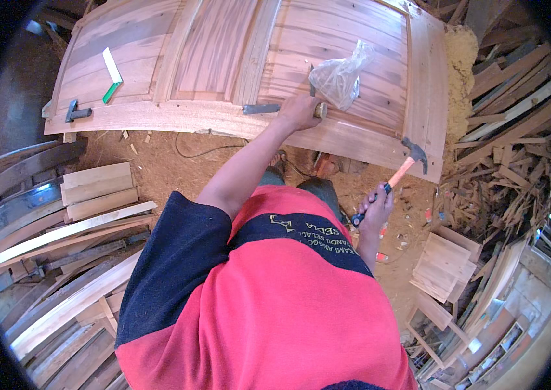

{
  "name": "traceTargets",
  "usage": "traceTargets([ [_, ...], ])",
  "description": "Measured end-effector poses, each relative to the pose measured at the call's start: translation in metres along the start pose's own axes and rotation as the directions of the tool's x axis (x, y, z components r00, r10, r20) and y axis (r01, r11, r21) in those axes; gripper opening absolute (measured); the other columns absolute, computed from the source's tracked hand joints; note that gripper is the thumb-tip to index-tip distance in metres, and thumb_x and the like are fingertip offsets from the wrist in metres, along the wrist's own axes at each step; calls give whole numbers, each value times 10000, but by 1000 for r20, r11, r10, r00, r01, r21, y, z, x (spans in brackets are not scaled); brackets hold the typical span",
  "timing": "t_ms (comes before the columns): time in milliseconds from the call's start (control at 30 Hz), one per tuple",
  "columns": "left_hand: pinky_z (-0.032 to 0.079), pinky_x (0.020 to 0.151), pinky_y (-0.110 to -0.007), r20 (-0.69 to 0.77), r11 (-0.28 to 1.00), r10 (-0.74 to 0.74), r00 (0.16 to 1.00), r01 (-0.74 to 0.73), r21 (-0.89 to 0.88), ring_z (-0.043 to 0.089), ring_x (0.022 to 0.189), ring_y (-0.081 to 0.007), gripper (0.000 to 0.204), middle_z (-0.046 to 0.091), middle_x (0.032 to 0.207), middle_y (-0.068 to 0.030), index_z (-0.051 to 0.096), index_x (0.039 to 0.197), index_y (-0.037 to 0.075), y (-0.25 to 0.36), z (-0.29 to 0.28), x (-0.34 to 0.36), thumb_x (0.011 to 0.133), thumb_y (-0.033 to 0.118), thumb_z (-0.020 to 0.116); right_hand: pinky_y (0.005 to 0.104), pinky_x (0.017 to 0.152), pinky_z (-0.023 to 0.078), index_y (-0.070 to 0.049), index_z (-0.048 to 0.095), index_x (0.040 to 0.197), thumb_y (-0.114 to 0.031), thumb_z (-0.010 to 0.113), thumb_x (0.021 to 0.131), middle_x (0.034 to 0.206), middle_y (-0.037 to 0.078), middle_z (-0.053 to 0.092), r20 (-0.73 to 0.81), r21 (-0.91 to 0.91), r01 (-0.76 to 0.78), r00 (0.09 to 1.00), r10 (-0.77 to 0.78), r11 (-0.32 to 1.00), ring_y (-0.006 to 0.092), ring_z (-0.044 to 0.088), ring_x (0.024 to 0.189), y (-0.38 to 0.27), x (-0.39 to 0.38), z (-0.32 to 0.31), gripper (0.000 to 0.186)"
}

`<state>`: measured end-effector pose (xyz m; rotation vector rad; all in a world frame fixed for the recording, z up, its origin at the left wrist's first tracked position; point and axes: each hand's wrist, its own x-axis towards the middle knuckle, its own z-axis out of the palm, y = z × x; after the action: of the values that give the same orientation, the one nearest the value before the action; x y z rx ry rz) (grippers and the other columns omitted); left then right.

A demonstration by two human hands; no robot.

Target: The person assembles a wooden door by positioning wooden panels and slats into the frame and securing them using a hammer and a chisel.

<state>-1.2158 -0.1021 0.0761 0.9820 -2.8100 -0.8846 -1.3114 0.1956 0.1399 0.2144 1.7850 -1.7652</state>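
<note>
My left hand [300, 112] is closed over the near edge of a large panelled wooden door [347, 133]. It grips a chisel [321, 111] by its handle, whose round end shows beside my fingers. A narrow dark blade [312, 79] sticks out beyond the hand, next to a crumpled clear plastic bag [340, 81]. On the other side of my wrist lies a flat dark metal piece [261, 109]; whether the hand touches it I cannot tell. Lower right, my right hand [377, 208] is wrapped round the dark grip of a claw hammer [400, 174], its head raised near the door's edge.
On the door's left part lie a try square [111, 77] with a green stock and a dark tool [78, 112]. Long boards [67, 234] are stacked at left. Scrap wood [503, 162] heaps up at right, above cut panels [441, 266]. A cable [207, 151] crosses the sawdust-covered floor.
</note>
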Motion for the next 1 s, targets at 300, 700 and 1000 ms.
traceTargets([
  [300, 539, 793, -497, 22, 998, -18, 1000, 19, -61, 673, 920, -360, 409, 705, 955, -155, 666, 1111, 132, 6, -1, 3, 739, 278, 751, 251, 331, 332, -141, 414, 944, -257, 512, 1017, 615, -24, 403, 408, -323, -123, 877, 255, 938, 77, 396, 416, 26, 4, 61, 168],
  [700, 535, 816, -493, 27, 999, -36, 999, 36, -25, 668, 933, -369, 390, 704, 973, -161, 675, 1091, 130, -10, 21, 0, 731, 257, 753, 236, 335, 320, -156, 422, 997, -227, 518, 1011, 625, -30, 414, 362, -337, -97, 905, 224, 936, 70, 384, 413, 42, 10, 53, 120],
  [1000, 530, 788, -504, -21, 986, -165, 986, 165, 6, 663, 938, -376, 304, 694, 966, -167, 672, 1006, 91, -19, 0, -9, 727, 197, 727, 251, 333, 336, -139, 453, 980, -226, 525, 1012, 590, -42, 405, 450, -313, -133, 851, 270, 940, 60, 386, 396, 61, 1, 58, 117],
])
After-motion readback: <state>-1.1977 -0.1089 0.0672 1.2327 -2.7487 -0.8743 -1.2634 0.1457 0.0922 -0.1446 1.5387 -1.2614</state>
